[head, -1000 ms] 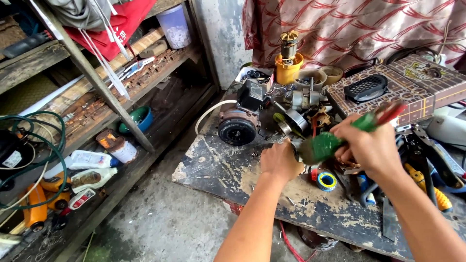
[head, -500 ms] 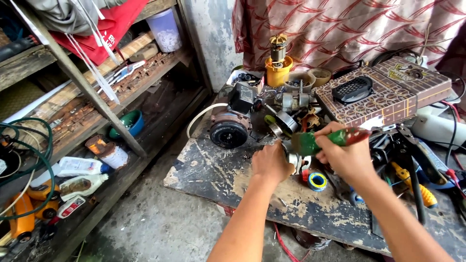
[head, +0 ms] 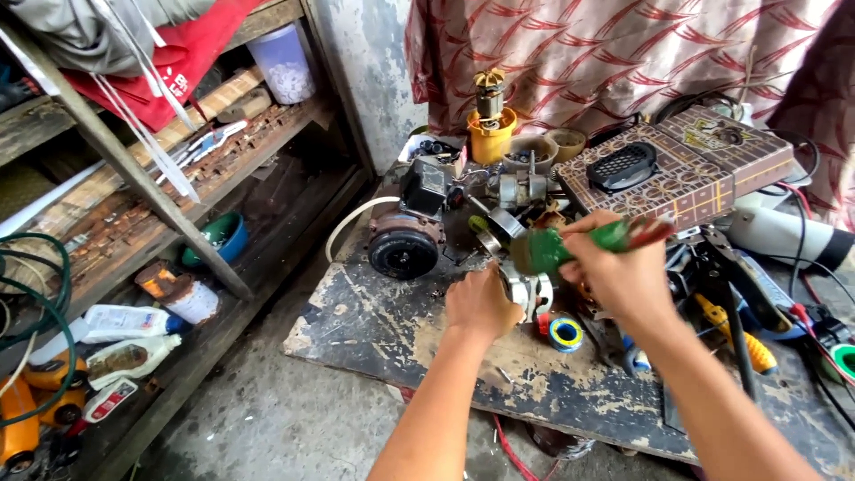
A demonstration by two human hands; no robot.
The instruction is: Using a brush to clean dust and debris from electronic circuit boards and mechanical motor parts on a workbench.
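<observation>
Gripping a green-handled tool (head: pixel 579 242), right hand (head: pixel 614 276) — left hand (head: pixel 481 303) clasps a metal part (head: pixel 531 292) (bench edge (head: pixel 356 356) near).

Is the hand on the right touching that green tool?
Touching. In the head view, the right hand wraps its fingers around the green-handled tool, above the worn dark workboard.

A worn, paint-stained board (head: pixel 383 334) carries a round motor (head: pixel 403 251) and tape roll (head: pixel 565 333).

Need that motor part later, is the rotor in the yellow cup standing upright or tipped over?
Upright: the rotor stands shaft-up in the yellow cup.
</observation>
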